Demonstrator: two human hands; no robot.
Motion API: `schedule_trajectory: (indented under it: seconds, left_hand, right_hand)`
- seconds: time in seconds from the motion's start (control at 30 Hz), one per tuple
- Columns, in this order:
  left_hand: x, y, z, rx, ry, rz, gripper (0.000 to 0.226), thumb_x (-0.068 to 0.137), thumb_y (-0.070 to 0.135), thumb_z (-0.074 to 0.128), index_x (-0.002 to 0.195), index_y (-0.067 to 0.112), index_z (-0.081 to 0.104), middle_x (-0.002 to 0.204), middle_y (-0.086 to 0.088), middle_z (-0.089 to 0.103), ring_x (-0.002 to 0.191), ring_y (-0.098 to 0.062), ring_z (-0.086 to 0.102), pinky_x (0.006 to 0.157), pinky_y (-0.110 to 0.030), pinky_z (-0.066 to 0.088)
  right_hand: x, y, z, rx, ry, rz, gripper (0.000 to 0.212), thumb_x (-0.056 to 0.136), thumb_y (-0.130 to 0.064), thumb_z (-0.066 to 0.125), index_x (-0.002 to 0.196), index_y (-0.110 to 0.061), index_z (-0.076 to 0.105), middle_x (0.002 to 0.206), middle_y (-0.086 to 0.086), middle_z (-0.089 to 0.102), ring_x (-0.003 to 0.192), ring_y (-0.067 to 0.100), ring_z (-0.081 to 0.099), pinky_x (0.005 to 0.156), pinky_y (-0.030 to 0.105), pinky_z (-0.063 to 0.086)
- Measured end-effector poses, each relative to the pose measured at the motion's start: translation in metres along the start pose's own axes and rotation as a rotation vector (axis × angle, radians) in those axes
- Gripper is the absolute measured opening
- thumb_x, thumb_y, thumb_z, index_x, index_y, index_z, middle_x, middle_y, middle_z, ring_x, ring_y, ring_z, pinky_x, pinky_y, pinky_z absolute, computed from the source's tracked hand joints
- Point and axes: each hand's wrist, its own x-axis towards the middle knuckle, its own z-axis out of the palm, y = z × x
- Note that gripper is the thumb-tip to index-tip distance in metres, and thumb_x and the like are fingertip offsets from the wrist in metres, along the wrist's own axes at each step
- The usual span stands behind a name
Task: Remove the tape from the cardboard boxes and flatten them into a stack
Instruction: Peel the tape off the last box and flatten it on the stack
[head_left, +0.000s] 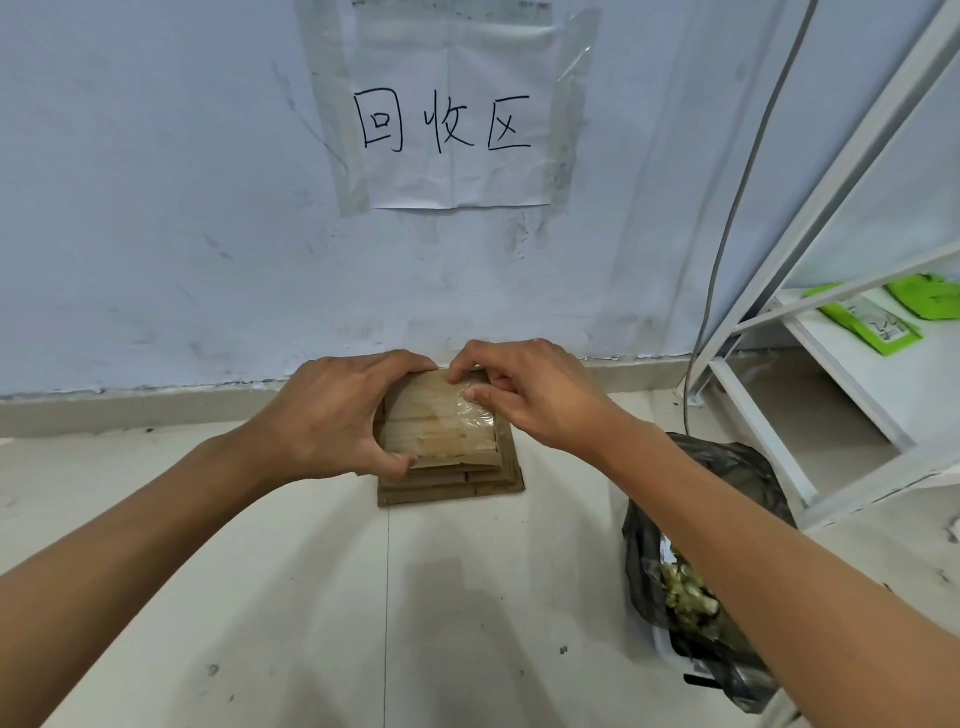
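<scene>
My left hand (332, 415) is gripping one flattened cardboard piece (436, 421); right hand (524, 397) is pinching glossy crinkled tape (475, 413), atop perhaps three brown sheets (452, 486).

A flattened brown cardboard box (441, 423), clear-taped, lies atop a low floor stack (452, 486).

2 bare forearms enter from the lower corners and end at the left hand (332, 415) and the right hand (524, 400), both just above the cardboard stack (452, 483). No sleeve, glove, watch, ring or bracelet shows on either arm, from the frame edge to the fingertips. The fingernails are short and unpainted. On the right hand, 1 thumbnail shows plainly.
</scene>
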Motion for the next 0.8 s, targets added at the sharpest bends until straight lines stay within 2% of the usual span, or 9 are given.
schedule_trajectory:
  seconds: [0.07,0.17,0.27,0.33,0.47,0.53,0.63,0.7,0.8]
  left_hand:
    - [0.0,0.0,-0.001,-0.035,0.02,-0.026,0.091,0.052,0.067,0.068,0.138,0.04,0.051,0.106,0.023,0.064,0.081,-0.009,0.056,0.071,-0.03,0.049]
    - [0.0,0.0,-0.002,-0.058,0.056,-0.047,0.092,0.051,0.068,0.067,0.137,0.04,0.052,0.111,0.023,0.065,0.088,-0.009,0.059,0.076,-0.032,0.052]
    - [-0.001,0.001,0.0,-0.04,0.067,-0.049,0.093,0.051,0.067,0.068,0.139,0.038,0.053,0.114,0.021,0.068,0.091,-0.012,0.063,0.076,-0.032,0.052]
    - [-0.002,0.0,0.002,-0.032,0.07,-0.052,0.094,0.051,0.068,0.067,0.139,0.039,0.053,0.114,0.021,0.068,0.092,-0.013,0.064,0.075,-0.032,0.052]
    - [-0.002,-0.002,0.004,-0.061,0.091,-0.055,0.092,0.051,0.069,0.066,0.138,0.041,0.049,0.113,0.021,0.066,0.092,-0.013,0.063,0.074,-0.032,0.051]
    - [-0.002,-0.004,0.004,-0.05,0.085,-0.045,0.093,0.053,0.069,0.067,0.139,0.041,0.048,0.115,0.022,0.066,0.092,-0.013,0.063,0.073,-0.031,0.05]
    - [-0.001,-0.006,0.002,0.005,0.066,-0.028,0.095,0.054,0.069,0.068,0.142,0.04,0.047,0.119,0.022,0.066,0.094,-0.013,0.064,0.072,-0.03,0.048]
    - [-0.001,-0.007,0.002,0.037,0.063,-0.013,0.095,0.054,0.07,0.065,0.142,0.039,0.048,0.119,0.021,0.067,0.093,-0.014,0.065,0.071,-0.03,0.047]
    - [-0.001,-0.006,0.001,0.08,0.068,0.013,0.091,0.057,0.069,0.067,0.14,0.039,0.048,0.119,0.022,0.066,0.092,-0.014,0.065,0.069,-0.031,0.048]
  right_hand:
    - [-0.001,-0.002,0.001,-0.02,0.075,0.002,0.009,0.1,-0.034,0.064,0.107,-0.035,0.07,0.073,-0.03,0.057,0.067,-0.001,0.052,0.062,0.031,0.045]
    - [-0.002,-0.005,0.005,-0.034,0.142,-0.007,0.009,0.102,-0.028,0.06,0.101,-0.03,0.069,0.084,-0.016,0.065,0.072,0.007,0.055,0.065,0.037,0.049]
    - [0.0,-0.006,0.009,-0.109,0.123,-0.041,0.009,0.104,-0.026,0.056,0.101,-0.029,0.064,0.088,-0.014,0.065,0.074,0.011,0.057,0.062,0.034,0.044]
    - [0.0,-0.005,0.012,-0.109,0.096,-0.047,0.009,0.105,-0.026,0.053,0.099,-0.028,0.059,0.081,-0.017,0.058,0.07,0.009,0.049,0.061,0.032,0.036]
    - [0.0,-0.001,0.015,0.234,0.182,0.075,0.009,0.105,-0.02,0.058,0.098,-0.025,0.059,0.061,-0.014,0.046,0.059,0.012,0.045,0.06,0.038,0.04]
    - [-0.001,-0.003,0.014,0.29,0.2,0.077,0.01,0.104,-0.02,0.06,0.11,-0.027,0.065,0.061,-0.012,0.043,0.059,0.012,0.044,0.062,0.037,0.042]
    - [-0.003,-0.005,0.008,0.074,0.135,-0.033,0.022,0.104,-0.031,0.062,0.124,-0.034,0.07,0.08,-0.02,0.059,0.07,0.006,0.055,0.066,0.03,0.047]
    - [-0.005,-0.006,0.005,-0.133,0.129,-0.091,0.02,0.105,-0.038,0.059,0.12,-0.034,0.072,0.097,-0.013,0.062,0.074,0.011,0.061,0.064,0.035,0.05]
    - [-0.007,-0.011,0.004,-0.294,0.16,-0.161,0.019,0.106,-0.039,0.057,0.112,-0.03,0.073,0.102,-0.008,0.06,0.07,0.02,0.063,0.055,0.035,0.048]
